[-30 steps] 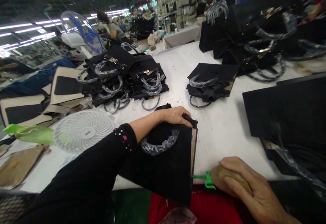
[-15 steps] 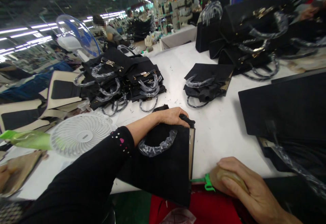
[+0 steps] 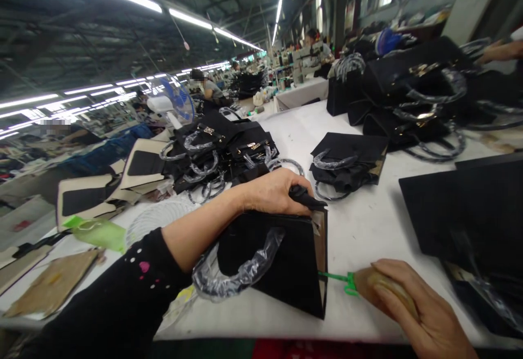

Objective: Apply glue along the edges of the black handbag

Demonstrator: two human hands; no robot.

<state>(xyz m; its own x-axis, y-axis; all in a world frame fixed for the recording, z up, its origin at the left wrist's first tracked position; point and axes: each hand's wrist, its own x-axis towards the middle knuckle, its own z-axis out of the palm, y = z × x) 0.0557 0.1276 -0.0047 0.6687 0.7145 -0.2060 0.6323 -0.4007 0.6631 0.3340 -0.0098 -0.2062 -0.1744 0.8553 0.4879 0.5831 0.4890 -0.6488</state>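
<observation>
A black handbag panel (image 3: pixel 281 272) stands tilted on the white table, its plastic-wrapped handle (image 3: pixel 241 277) looping out in front. My left hand (image 3: pixel 273 193) is closed over its top edge, with folded black material under the fingers. At the panel's right side, a brown inner layer shows along the edge. My right hand (image 3: pixel 425 304) is wrapped round a yellowish-brown squeeze bottle (image 3: pixel 386 288) with a thin green nozzle (image 3: pixel 339 276). The nozzle's tip is at the panel's right edge; whether it touches or goes inside is too small to tell.
Black bags with wrapped handles are piled at the back left (image 3: pixel 212 146) and right (image 3: pixel 412 81). Another small stack (image 3: pixel 347 157) lies ahead. A large black bag piece (image 3: pixel 469 212) is at right. A white fan (image 3: pixel 153 217) and green pouch (image 3: pixel 102 233) are left.
The view has tilted upward. The bag panel has shifted off the table's front edge onto the tabletop, my left hand still gripping it. The bottle in my right hand stays with its nozzle at the panel's edge.
</observation>
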